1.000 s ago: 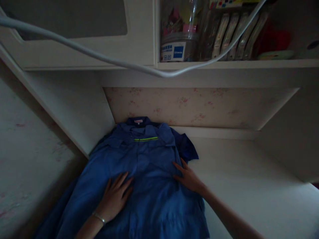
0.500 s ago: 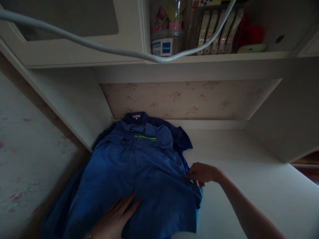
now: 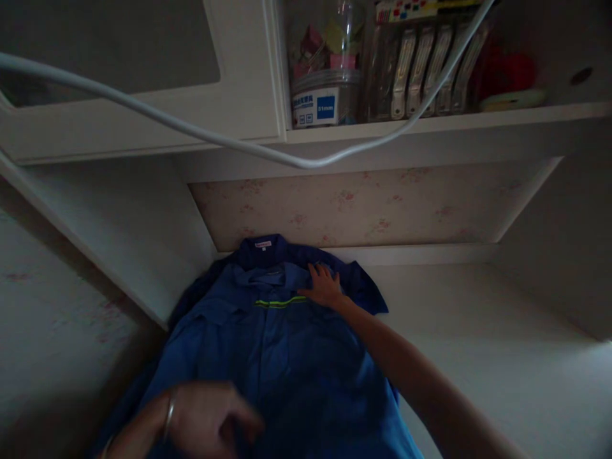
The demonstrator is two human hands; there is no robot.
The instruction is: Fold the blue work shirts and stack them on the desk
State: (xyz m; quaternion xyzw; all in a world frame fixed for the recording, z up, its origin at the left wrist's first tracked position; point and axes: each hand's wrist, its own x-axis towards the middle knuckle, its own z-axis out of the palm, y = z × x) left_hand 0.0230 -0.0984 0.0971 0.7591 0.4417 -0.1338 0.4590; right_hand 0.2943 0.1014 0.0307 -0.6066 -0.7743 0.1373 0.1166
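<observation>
A blue work shirt [image 3: 287,357] with a yellow-green reflective stripe [image 3: 280,303] lies spread on a white desk, collar toward the back wall. My right hand [image 3: 325,285] rests flat near the shirt's right shoulder, just past the stripe, fingers stretched out. Low in the frame, blurred and close to the camera, my left hand [image 3: 205,424] hovers over the shirt's lower left part; its fingers look curled and a ring shows on one finger. Whether it holds cloth I cannot make out.
The white desk [image 3: 478,331] runs to the right of the shirt. Above is a shelf [image 3: 430,121] with a clear jar [image 3: 325,89] and several upright cases. A white cable [image 3: 191,124] sags across the view. A slanted white panel [image 3: 119,223] stands at left.
My right hand moved from the shirt's right edge up to the shoulder by the stripe. My left hand lifted off the cloth and came nearer the camera, now blurred.
</observation>
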